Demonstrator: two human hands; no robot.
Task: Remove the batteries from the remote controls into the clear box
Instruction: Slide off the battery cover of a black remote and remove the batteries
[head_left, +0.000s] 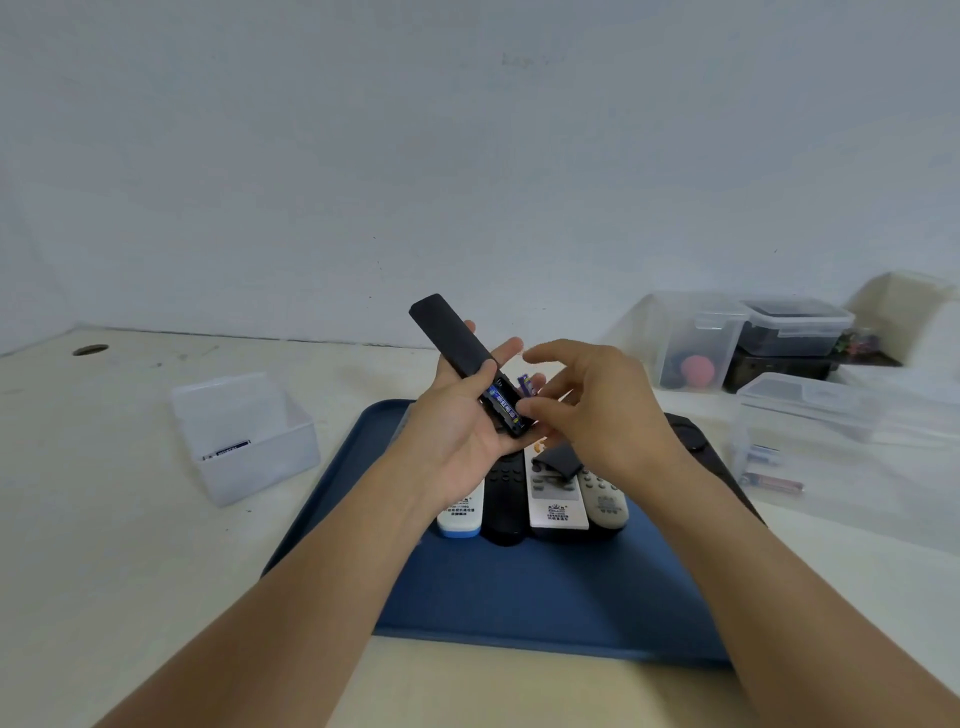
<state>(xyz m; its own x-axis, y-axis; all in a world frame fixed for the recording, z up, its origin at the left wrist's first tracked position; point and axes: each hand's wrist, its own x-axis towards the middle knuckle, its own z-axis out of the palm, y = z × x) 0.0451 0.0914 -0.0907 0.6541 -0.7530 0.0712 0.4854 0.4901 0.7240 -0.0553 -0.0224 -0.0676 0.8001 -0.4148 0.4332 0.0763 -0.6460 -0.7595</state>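
Left hand (457, 421) grips the black remote (457, 348); right hand (587, 410) pinches a battery (525, 385) just beside its open compartment.

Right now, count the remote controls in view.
5: a black remote in the left hand; four on the blue tray: white-blue, black, white, grey. Hands may hide more.

Remotes (553, 493) on the tray (519, 587) partly hidden behind both hands; their labels and far box (696, 343) contents illegible.
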